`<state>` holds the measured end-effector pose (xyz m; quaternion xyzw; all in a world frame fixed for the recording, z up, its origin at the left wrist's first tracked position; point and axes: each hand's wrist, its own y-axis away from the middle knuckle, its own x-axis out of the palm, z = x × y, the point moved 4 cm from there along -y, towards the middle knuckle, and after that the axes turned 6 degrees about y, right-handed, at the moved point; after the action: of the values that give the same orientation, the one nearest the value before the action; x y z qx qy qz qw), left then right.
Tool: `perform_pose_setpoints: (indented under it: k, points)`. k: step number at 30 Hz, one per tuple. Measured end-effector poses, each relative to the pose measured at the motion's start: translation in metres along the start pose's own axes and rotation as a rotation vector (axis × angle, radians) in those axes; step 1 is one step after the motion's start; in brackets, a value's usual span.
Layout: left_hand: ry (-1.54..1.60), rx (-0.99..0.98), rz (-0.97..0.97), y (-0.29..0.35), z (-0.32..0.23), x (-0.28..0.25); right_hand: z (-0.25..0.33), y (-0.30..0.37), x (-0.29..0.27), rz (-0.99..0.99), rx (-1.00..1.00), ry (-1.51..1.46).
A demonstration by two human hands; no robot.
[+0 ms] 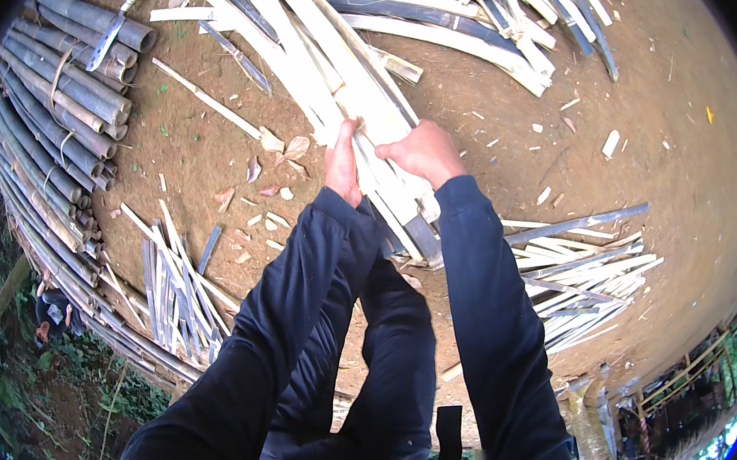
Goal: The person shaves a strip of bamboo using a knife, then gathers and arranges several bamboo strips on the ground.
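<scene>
A long bunch of pale split bamboo strips (368, 97) runs from the top of the view down toward my legs. My left hand (343, 164) is closed round the strips' left edge, thumb up along the side. Across from it, my right hand (426, 152) grips their right edge, with its fingertips hidden under or behind them. The near ends, some showing dark outer skin, reach down between my forearms. More split bamboo strips (441, 33) lie fanned on the ground beyond my hands.
Stacked bamboo poles (79, 105) line the left, with a pale-handled knife (120, 26) on them. Thin bamboo slats lie in one pile (580, 286) at right and another pile (172, 291) at left. Chips and dry leaves (297, 147) litter the dirt. Another person (55, 311) is at lower left.
</scene>
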<state>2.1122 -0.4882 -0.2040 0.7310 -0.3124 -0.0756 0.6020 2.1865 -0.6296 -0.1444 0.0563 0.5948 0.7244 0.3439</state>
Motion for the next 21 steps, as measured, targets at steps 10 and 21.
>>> perform_pose_setpoints:
  k: [10,21]
  points:
    - [-0.184,-0.112,0.048,0.11,0.059,-0.047,-0.07,0.128,0.04,-0.016,0.053,-0.06]
    - [-0.423,-0.358,0.044,0.33,0.163,-0.134,-0.188,0.395,0.126,-0.15,0.235,-0.241]
